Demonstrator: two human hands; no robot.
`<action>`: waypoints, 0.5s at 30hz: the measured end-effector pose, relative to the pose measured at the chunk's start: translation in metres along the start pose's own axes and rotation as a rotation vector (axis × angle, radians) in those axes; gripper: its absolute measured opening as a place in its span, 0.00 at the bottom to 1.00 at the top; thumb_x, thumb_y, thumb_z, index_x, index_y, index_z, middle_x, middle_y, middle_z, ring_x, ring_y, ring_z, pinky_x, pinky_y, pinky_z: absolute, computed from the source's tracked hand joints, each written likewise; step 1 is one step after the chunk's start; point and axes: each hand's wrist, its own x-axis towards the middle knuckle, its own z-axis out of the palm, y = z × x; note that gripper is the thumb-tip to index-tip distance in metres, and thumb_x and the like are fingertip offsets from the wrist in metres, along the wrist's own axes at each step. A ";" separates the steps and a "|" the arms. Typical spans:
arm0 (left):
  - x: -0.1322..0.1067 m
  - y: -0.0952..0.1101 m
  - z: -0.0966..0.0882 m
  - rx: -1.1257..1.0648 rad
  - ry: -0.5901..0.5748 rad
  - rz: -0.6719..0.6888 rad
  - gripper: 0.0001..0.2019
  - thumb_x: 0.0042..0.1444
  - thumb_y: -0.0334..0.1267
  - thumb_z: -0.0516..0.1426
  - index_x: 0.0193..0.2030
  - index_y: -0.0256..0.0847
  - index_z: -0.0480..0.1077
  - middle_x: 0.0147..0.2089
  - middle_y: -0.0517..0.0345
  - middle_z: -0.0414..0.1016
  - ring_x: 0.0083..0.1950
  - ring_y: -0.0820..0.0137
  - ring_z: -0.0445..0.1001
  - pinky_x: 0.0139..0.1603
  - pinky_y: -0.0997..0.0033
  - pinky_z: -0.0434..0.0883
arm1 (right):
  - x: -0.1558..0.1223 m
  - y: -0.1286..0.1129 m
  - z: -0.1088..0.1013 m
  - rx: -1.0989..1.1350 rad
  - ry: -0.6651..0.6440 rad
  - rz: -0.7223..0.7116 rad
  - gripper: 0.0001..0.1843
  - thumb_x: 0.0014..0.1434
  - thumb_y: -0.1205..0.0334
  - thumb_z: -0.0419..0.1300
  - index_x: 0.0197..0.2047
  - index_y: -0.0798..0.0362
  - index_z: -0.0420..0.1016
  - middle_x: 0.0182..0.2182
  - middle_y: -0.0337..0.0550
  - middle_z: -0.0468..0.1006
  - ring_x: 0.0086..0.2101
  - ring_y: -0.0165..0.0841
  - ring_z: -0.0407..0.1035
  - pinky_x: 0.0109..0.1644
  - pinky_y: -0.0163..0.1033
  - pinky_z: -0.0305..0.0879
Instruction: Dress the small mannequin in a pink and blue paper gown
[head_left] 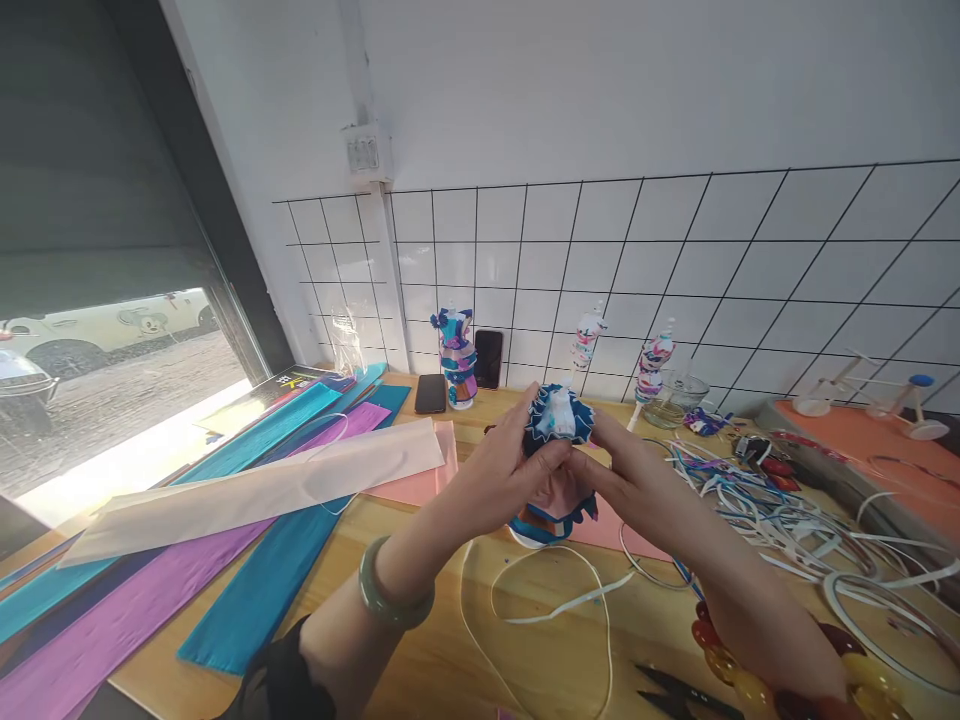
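Observation:
A small dress form (pixel 551 525) stands upright on the table in front of me, wearing a pink, blue and white fabric skirt. Around its top sits a dark blue ruffled fabric piece (pixel 536 435) with a pale zigzag edge and a white middle. My left hand (pixel 495 475) is closed around the left side of the ruffle, its thumb at the front. From the right, my right hand (pixel 634 465) grips the ruffle too, its thumb close to the left one. The far fingertips are hidden behind the fabric.
Fabric strips (pixel 262 485) lie on the left. Other dressed forms (pixel 459 360) stand by the wall near two phones (pixel 430 394). Tangled cords and scraps (pixel 757 505) fill the right. Black scissors (pixel 679 690) and a loose white cord (pixel 611 640) lie near me.

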 end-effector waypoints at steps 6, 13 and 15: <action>-0.001 -0.003 -0.001 -0.125 0.046 -0.042 0.46 0.54 0.57 0.59 0.72 0.45 0.42 0.72 0.47 0.52 0.72 0.55 0.53 0.70 0.50 0.55 | -0.003 0.001 -0.001 0.085 -0.025 0.031 0.11 0.63 0.53 0.53 0.44 0.48 0.70 0.38 0.42 0.78 0.38 0.38 0.72 0.37 0.40 0.69; -0.003 0.002 -0.006 -0.157 0.080 -0.080 0.52 0.45 0.56 0.66 0.71 0.45 0.45 0.67 0.42 0.61 0.67 0.50 0.61 0.63 0.48 0.63 | -0.006 -0.002 0.002 0.095 -0.073 0.001 0.17 0.63 0.54 0.54 0.53 0.47 0.68 0.29 0.38 0.75 0.25 0.32 0.66 0.26 0.36 0.62; -0.003 0.004 -0.006 -0.189 0.075 -0.080 0.49 0.44 0.55 0.66 0.70 0.44 0.48 0.64 0.43 0.65 0.63 0.52 0.65 0.61 0.50 0.65 | -0.006 -0.007 0.001 0.088 -0.085 -0.019 0.20 0.63 0.53 0.54 0.56 0.46 0.67 0.29 0.37 0.74 0.25 0.32 0.65 0.25 0.36 0.60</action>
